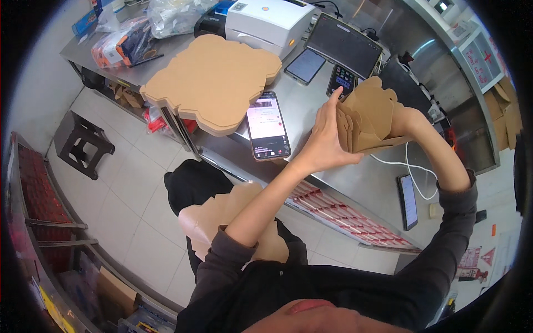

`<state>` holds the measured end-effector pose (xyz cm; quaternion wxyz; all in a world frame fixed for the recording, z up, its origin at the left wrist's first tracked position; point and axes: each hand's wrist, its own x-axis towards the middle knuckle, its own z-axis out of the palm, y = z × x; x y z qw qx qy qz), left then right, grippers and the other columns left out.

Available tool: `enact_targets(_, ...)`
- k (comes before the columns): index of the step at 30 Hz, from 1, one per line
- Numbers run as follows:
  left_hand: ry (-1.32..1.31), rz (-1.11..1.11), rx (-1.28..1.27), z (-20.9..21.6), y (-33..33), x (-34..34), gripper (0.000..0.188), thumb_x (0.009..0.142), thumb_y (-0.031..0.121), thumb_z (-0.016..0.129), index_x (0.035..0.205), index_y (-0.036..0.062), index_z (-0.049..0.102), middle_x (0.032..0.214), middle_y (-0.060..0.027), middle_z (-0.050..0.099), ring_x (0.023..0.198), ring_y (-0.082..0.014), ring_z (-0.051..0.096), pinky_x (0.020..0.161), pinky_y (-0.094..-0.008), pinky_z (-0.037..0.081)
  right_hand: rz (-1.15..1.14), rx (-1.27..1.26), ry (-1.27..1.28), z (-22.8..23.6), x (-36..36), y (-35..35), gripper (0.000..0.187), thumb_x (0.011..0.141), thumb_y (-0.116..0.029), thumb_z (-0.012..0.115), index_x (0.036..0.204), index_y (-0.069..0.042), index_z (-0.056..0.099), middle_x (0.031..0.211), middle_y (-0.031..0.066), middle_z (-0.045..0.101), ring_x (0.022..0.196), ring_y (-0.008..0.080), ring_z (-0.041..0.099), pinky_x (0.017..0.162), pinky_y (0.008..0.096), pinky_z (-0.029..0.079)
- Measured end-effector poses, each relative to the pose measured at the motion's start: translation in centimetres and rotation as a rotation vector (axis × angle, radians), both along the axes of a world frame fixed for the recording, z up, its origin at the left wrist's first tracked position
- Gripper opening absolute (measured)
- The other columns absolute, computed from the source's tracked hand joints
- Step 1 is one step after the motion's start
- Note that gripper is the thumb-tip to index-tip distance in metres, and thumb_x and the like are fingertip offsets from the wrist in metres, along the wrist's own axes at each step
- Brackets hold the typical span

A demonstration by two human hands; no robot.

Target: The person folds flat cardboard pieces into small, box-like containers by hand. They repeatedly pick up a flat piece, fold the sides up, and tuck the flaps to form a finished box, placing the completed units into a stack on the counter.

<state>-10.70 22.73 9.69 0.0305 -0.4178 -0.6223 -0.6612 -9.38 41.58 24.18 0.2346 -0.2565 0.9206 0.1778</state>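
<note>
Over the metal table, a brown cardboard box, partly folded up with flaps standing, is between my two hands. My left hand grips its left side, with the index finger pointing up and the thumb along the near bottom edge. My right hand holds the right side, its fingertips hidden behind the cardboard. To the left, a thick stack of flat cut cardboard blanks lies at the table's edge. More flat cardboard blanks rest on my lap, partly covered by my left forearm.
Several phones lie on the table, one lit phone beside the stack. Behind are a white label printer and a dark screen. A white cable loops near the right. A black stool stands on the floor at left.
</note>
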Motion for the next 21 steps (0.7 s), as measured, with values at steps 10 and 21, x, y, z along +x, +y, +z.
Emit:
enact_targets(10,0.012,-0.023,-0.039,-2.0,1.1,-0.2,0.134,0.056,0.029,0.094,0.154,0.0041,0.007,0.15,-0.0279,0.027,0.14,-0.0436,0.032,0.117,-0.0483,0.03,0.03,0.077,-0.199,-1.5,-0.8,-1.5,0.049,0.089,-0.031,0.065,0.135,-0.018,0.058,0.137,0.0083,0.059,0.122,0.026,0.057,0.102,0.042,0.043)
enact_targets(21,0.006,0.004,0.033,-2.6,1.5,0.5,0.132,0.05,0.03,0.095,0.153,0.008,0.015,0.135,-0.023,0.042,0.127,-0.0424,0.043,0.105,-0.0529,0.038,-0.028,0.292,-0.231,-5.5,1.3,-3.8,0.055,0.092,-0.038,0.054,0.143,-0.017,0.049,0.151,0.0087,0.043,0.138,0.0251,0.041,0.115,0.0433,0.031)
